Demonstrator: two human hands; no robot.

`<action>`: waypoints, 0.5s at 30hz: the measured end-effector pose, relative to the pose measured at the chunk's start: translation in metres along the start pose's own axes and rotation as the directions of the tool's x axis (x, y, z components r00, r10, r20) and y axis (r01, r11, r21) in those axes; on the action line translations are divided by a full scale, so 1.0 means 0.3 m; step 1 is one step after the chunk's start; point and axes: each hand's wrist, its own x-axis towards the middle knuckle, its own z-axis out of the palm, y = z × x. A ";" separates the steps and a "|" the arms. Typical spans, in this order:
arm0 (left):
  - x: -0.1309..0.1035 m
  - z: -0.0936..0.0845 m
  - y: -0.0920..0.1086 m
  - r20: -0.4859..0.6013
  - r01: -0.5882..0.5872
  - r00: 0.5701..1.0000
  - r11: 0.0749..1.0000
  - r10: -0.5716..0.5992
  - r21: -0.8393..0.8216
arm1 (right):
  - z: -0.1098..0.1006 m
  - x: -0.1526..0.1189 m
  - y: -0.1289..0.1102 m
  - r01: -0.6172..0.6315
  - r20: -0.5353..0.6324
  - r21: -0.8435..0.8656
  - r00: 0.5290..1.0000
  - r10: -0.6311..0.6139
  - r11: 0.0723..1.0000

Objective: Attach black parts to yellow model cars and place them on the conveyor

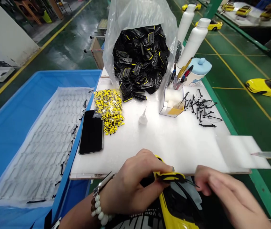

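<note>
Head view, left hand pinching black-yellow part, right hand blurred, grip unclear, car body cut off.

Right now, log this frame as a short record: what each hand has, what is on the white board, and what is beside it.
left hand: pinches a small yellow-and-black part
right hand: fingers at the part's right end
below hands: yellow toy car body
white board: phone, bag of black parts, bag of yellow bits, loose black pieces
left side: blue bin
</note>
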 end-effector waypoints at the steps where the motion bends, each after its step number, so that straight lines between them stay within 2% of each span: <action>1: -0.004 -0.004 -0.005 0.022 0.052 0.998 0.997 -0.051 -0.058 | 0.031 0.012 0.005 -0.093 0.015 0.094 0.996 0.092 0.991; 3: -0.017 -0.008 -0.017 0.102 0.069 0.993 0.987 -0.054 -0.147 | 0.085 0.026 0.024 -0.189 0.083 0.251 0.981 0.173 0.949; 6: -0.041 -0.005 -0.029 0.202 -0.107 0.971 0.988 0.128 -0.112 | 0.124 0.030 0.045 -0.193 0.210 0.456 0.972 0.106 0.869; 8: -0.054 0.002 -0.027 0.218 -0.220 0.950 0.974 0.225 -0.044 | 0.128 0.035 0.038 -0.212 0.285 0.564 0.957 0.052 0.798; 11: -0.062 0.014 -0.012 0.241 -0.307 0.930 0.947 0.277 0.094 | 0.117 0.052 0.007 -0.278 0.358 0.635 0.933 0.043 0.721; 15: -0.061 0.025 0.003 0.294 -0.404 0.898 0.879 0.327 0.255 | 0.101 0.083 -0.028 -0.402 0.441 0.619 0.889 0.124 0.675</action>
